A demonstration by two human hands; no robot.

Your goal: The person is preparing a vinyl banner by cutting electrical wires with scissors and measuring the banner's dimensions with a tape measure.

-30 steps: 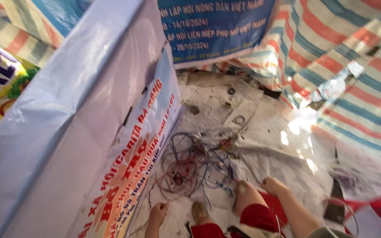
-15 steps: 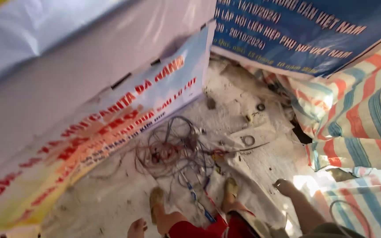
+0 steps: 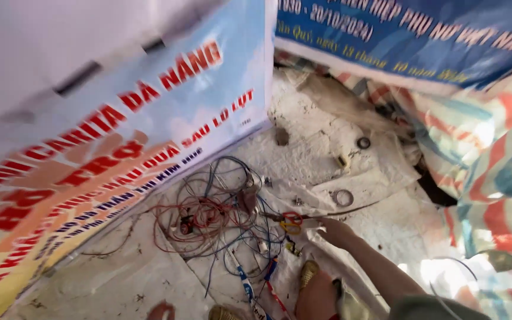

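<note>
Printed banner point(image 3: 108, 148) leaning at left; blue banner point(image 3: 410, 35) at top right. Striped tarp point(image 3: 493, 172) along right. Two metal rings point(image 3: 344, 197) on dusty white sheet point(image 3: 321, 136).

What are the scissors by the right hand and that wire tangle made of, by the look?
Scissors: handles look like glossy red and yellow plastic; blades hidden in the clutter. Wire tangle: thin flexible strands in red, blue and dark plastic-looking insulation, loosely looped; cores not visible. Right hand lies beside the scissors; contact unclear.
</note>
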